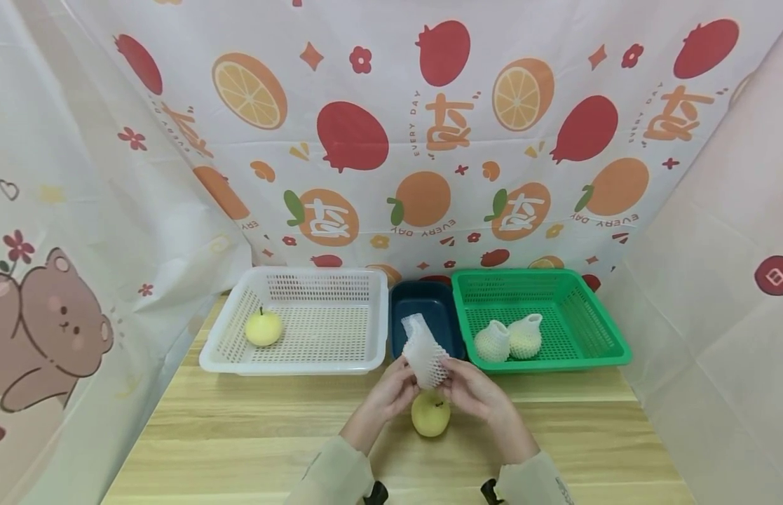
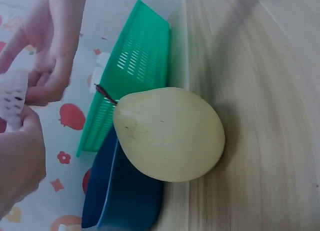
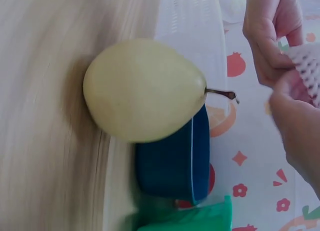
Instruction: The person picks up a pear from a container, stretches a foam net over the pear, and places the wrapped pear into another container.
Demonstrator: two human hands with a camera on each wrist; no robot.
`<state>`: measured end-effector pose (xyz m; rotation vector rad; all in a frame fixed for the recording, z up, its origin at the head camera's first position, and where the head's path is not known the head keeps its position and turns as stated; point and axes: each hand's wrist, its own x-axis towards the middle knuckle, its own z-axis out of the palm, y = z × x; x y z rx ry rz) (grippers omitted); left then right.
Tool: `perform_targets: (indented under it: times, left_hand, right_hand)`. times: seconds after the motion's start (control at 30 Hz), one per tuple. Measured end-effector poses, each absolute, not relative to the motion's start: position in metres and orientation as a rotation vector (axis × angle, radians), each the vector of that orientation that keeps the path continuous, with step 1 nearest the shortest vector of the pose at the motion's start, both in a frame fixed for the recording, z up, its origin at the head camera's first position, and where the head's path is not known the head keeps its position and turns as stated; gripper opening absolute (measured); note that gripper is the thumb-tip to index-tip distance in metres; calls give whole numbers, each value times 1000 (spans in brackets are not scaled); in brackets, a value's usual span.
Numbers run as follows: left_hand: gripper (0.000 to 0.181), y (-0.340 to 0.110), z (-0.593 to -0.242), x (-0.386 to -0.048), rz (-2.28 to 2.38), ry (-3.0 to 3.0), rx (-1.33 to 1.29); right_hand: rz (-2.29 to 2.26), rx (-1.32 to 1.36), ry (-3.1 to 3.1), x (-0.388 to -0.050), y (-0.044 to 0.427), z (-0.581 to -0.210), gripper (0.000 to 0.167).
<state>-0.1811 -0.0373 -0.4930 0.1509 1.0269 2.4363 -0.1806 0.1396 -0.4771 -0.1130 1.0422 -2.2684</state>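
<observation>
Between both hands is a white foam fruit net, held above the table. My left hand pinches its left side, and my right hand pinches its right side near the lower end. Just below the hands, a yellow pear stands bare on the wood, stem up. The same pear fills the middle of the left wrist view, apart from the fingers. In the right wrist view the foam net is cut off by the frame's edge.
A white basket at the left holds one bare pear. A dark blue bin stands in the middle, behind the hands. At the right, a green basket holds two pears in foam nets. A printed curtain hangs behind.
</observation>
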Motion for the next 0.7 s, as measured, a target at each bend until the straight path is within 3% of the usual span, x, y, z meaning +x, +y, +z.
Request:
perform_targets:
  times: [0.27,0.5,0.7]
  left_hand:
    - [25,-43,-480,-180,2480,345,-11]
    - [41,-45,-483,-178,2160,469,145]
    - [44,-48,-491,-176,2282,403,212]
  right_hand:
    - [-2458,-150,535,-181,145,-475,35]
    - [-2408,-273,465,-182,147,-480,30]
    - [-2388,-227,473,-179,150,-481,31]
